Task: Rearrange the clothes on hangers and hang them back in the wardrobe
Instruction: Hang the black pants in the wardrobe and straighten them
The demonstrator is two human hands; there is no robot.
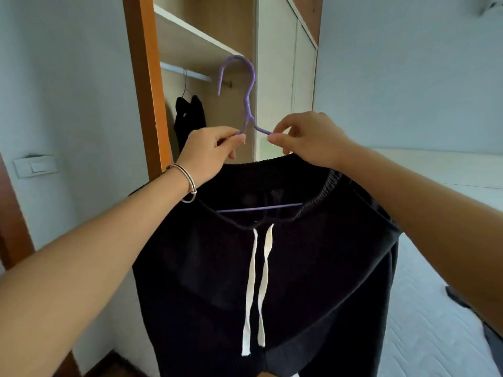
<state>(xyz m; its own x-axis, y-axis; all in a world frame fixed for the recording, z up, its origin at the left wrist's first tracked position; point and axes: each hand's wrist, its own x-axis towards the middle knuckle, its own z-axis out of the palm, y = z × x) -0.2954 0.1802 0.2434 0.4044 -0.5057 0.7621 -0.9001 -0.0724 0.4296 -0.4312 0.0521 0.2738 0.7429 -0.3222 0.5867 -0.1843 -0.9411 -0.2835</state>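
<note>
Both hands' fingers [275,137] pinch purple hanger [249,104] shoulders above black trousers [272,268].

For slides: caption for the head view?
Purple hanger with black trousers, pinched by left hand and right hand, before wardrobe.

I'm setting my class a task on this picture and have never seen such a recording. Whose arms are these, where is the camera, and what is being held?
There is no machine here. A person wears one wide-angle camera on the head, looking forward and down, so the two arms are their own. The left hand and right hand each pinch a purple hanger just below its hook. The hanger's bar shows inside the waistband of black trousers, whose white drawstring dangles in front. Ahead stands an open wardrobe with a rail, where one dark garment hangs. A bed lies to the right. The hanger is not yet on the rail.
</note>
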